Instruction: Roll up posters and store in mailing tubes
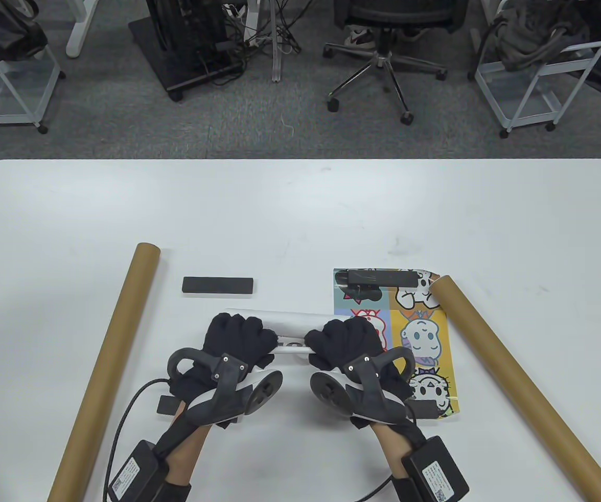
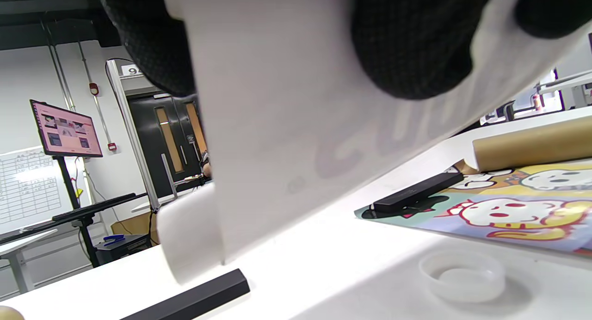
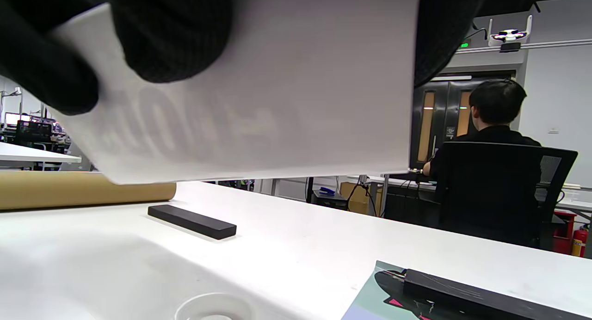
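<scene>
A white rolled poster [image 1: 285, 323] lies crosswise near the table's front, lifted a little off the surface. My left hand [image 1: 238, 335] grips its left part and my right hand [image 1: 343, 340] grips its right part, fingers curled over the roll. In both wrist views the white roll [image 2: 296, 126] [image 3: 259, 93] fills the top under my gloved fingers [image 2: 407, 38] [image 3: 152, 28]. A flat cartoon poster [image 1: 410, 340] lies to the right, held down by a black bar [image 1: 381, 277] at its far edge. One brown mailing tube [image 1: 107, 366] lies on the left, another tube [image 1: 520, 381] on the right.
A second black bar [image 1: 218, 285] sits on the table beyond the roll. A clear plastic end cap [image 2: 461, 274] lies on the table under my hands. Another black weight [image 1: 428, 409] rests on the flat poster's near corner. Chairs and carts stand past the table's far edge.
</scene>
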{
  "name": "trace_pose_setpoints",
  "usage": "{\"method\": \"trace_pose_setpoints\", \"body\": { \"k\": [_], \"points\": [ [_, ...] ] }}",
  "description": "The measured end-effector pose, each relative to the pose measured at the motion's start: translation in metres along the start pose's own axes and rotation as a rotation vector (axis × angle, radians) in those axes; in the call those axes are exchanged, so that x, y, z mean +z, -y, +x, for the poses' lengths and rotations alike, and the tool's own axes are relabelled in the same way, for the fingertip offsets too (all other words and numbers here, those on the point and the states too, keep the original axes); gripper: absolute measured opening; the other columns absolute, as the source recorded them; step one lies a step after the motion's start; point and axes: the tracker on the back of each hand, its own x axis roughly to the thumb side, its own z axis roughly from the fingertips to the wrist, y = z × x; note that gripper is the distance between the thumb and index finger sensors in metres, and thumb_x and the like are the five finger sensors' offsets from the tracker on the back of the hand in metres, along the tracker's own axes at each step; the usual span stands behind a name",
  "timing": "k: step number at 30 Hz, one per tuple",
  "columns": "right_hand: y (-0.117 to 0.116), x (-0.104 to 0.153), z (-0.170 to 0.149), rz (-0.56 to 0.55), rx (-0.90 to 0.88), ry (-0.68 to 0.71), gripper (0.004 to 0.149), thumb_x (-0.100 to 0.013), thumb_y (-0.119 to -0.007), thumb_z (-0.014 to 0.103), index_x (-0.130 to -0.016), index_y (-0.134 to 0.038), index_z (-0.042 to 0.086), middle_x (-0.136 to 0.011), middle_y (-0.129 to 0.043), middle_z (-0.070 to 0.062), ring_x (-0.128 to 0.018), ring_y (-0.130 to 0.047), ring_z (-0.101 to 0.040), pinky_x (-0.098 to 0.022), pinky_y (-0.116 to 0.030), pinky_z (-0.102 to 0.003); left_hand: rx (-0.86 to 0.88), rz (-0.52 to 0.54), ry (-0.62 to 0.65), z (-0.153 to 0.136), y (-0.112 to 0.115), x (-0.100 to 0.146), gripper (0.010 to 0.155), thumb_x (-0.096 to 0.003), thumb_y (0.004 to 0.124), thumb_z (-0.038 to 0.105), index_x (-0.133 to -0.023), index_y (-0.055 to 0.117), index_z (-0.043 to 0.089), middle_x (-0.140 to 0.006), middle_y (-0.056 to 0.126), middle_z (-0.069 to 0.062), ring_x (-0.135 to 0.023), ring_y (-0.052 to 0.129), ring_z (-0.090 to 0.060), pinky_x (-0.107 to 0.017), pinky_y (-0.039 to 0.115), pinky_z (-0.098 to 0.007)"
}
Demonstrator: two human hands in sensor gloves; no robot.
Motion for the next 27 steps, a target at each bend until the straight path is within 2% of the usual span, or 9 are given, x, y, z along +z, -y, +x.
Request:
{"method": "trace_pose_setpoints", "body": {
  "k": [3,8,12,14,17,21,23,26,27],
  "points": [
    [0.001,0.001,-0.003,-0.009,0.003,-0.018,0.041,-0.044,-0.076,0.037,-0.083,-0.08,0.025,-0.08,-0.082,-0.007,-0.063,-0.087,-0.032,-0.066,-0.067,-0.064,-0.004,-0.017,-0.016,0.001,-0.001,-0.001,0.043,-0.0487,0.074,0.05,-0.09,0.082,0.042,-0.095,0.078,0.007,-0.079,0.085,-0.021,-0.079,0.07,-0.052],
    [0.003,0.001,-0.007,-0.006,-0.015,-0.027,0.042,-0.044,-0.075,0.036,-0.084,-0.08,0.023,-0.072,-0.085,-0.003,-0.055,-0.089,-0.028,-0.063,-0.072,-0.061,0.083,-0.018,-0.018,0.001,-0.002,-0.001,0.05,-0.0496,0.074,0.046,-0.099,0.079,0.037,-0.084,0.084,0.01,-0.068,0.09,-0.017,-0.076,0.075,-0.049],
    [0.003,0.002,-0.01,-0.034,-0.014,-0.039,0.051,-0.041,-0.078,0.037,-0.089,-0.077,0.022,-0.07,-0.088,-0.001,-0.054,-0.092,-0.026,-0.062,-0.075,-0.058,0.126,0.047,-0.019,-0.004,-0.003,0.001,0.063,-0.0457,0.079,0.048,-0.106,0.067,0.038,-0.08,0.09,0.014,-0.066,0.096,-0.013,-0.074,0.079,-0.045],
    [0.003,0.002,-0.011,-0.039,-0.014,-0.044,0.053,-0.039,-0.079,0.038,-0.089,-0.076,0.021,-0.069,-0.089,0.0,-0.053,-0.094,-0.025,-0.062,-0.076,-0.057,0.125,0.07,-0.019,-0.006,-0.004,0.001,0.062,-0.0438,0.081,0.049,-0.104,0.069,0.038,-0.079,0.093,0.015,-0.065,0.099,-0.012,-0.074,0.081,-0.044],
    [0.001,0.001,-0.01,-0.03,-0.004,-0.041,0.051,-0.04,-0.077,0.038,-0.088,-0.077,0.022,-0.07,-0.093,0.002,-0.053,-0.097,-0.025,-0.061,-0.078,-0.055,0.09,0.072,-0.013,-0.006,-0.003,0.001,0.051,-0.0434,0.08,0.05,-0.093,0.079,0.04,-0.077,0.096,0.017,-0.063,0.102,-0.011,-0.073,0.082,-0.042],
    [-0.002,-0.001,-0.006,0.044,0.006,-0.027,0.049,-0.047,-0.068,0.032,-0.094,-0.07,0.019,-0.077,-0.089,-0.003,-0.059,-0.094,-0.028,-0.064,-0.073,-0.059,0.057,0.038,-0.016,-0.004,0.0,-0.001,0.047,-0.0485,0.069,0.047,-0.095,0.076,0.04,-0.081,0.092,0.015,-0.064,0.098,-0.013,-0.075,0.078,-0.045],
    [-0.004,-0.002,-0.006,0.094,-0.014,-0.021,0.05,-0.049,-0.066,0.033,-0.096,-0.064,0.017,-0.076,-0.084,-0.003,-0.056,-0.089,-0.029,-0.065,-0.07,-0.062,0.049,0.025,-0.017,-0.004,0.0,-0.001,0.047,-0.0498,0.066,0.045,-0.096,0.073,0.039,-0.082,0.09,0.012,-0.063,0.095,-0.015,-0.075,0.077,-0.047],
    [-0.003,-0.002,-0.006,0.082,0.003,-0.014,0.056,-0.043,-0.076,0.041,-0.094,-0.065,0.021,-0.072,-0.083,0.0,-0.053,-0.088,-0.026,-0.064,-0.071,-0.06,0.02,0.036,-0.012,-0.003,-0.002,0.0,0.046,-0.0455,0.078,0.049,-0.09,0.072,0.04,-0.075,0.088,0.014,-0.058,0.092,-0.013,-0.075,0.077,-0.047],
    [-0.001,-0.001,-0.005,0.051,0.017,-0.011,0.051,-0.043,-0.077,0.04,-0.09,-0.069,0.023,-0.068,-0.085,0.002,-0.05,-0.089,-0.025,-0.064,-0.073,-0.059,-0.011,0.04,-0.004,-0.002,-0.003,0.0,0.043,-0.0442,0.081,0.05,-0.086,0.074,0.041,-0.072,0.089,0.014,-0.056,0.092,-0.012,-0.074,0.078,-0.046]
  ]
}}
